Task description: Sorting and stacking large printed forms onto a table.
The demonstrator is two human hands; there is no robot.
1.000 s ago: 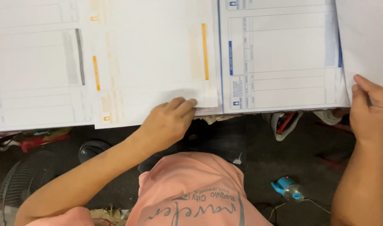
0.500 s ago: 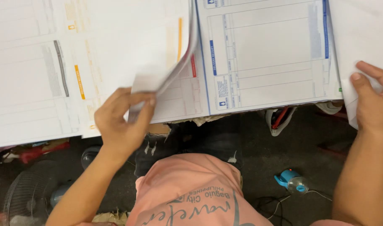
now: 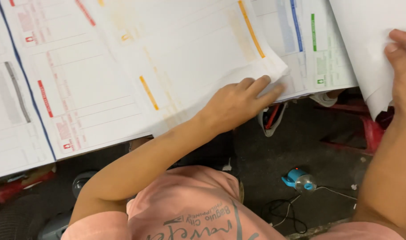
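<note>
Large printed forms lie overlapping on a surface in front of me. My left hand [image 3: 240,101] rests at the lower right corner of the top sheet with orange stripes [image 3: 198,53], fingers stretched along its edge and the thumb hidden beneath. A red-striped sheet [image 3: 74,84] shows to its left, and one with blue and green stripes [image 3: 311,49] to its right. My right hand [image 3: 402,66] grips the edge of a plain white sheet [image 3: 367,31] at the far right, and that sheet curls downward.
Below the sheets' edge is a dark floor with a small blue handheld fan [image 3: 298,180] and its cable [image 3: 285,211]. Something red [image 3: 369,131] sits under the right side, and a dark round fan guard [image 3: 16,218] lies at lower left. My pink shirt [image 3: 189,209] fills the bottom.
My left hand lifted a sheet's corner and turned it over to the left, then came to the corner of the orange-striped sheet. The view shifted and closed in; my right hand stayed on the white sheet.
</note>
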